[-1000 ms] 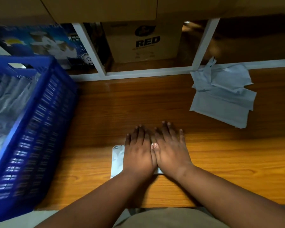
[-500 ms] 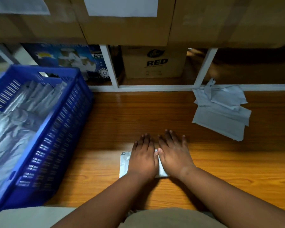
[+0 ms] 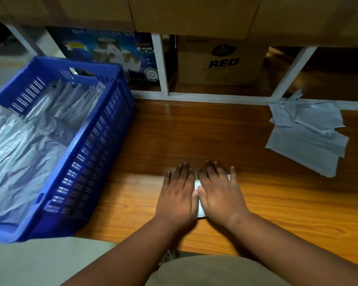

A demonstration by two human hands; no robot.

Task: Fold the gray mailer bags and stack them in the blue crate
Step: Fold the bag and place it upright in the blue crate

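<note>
Left hand point(image 3: 177, 196) and right hand point(image 3: 219, 195) spread flat side by side, pressing a folded gray mailer bag point(image 3: 200, 210) near the bench's point(image 3: 277, 203) front edge, blue crate point(image 3: 103, 141) of folded bags at its left end, loose bags point(image 3: 306, 139) near its back right

A wooden counter point(image 3: 194, 129) runs under a white shelf frame point(image 3: 162, 65) holding a cardboard box point(image 3: 219, 62) marked RED beside a blue printed box point(image 3: 103, 50).

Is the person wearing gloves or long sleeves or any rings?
No. The left hand and right hand are bare, with no gloves, and I see no rings or watch. Both forearms are bare too; no sleeve shows in view. The fingernails look short and unpainted.
</note>
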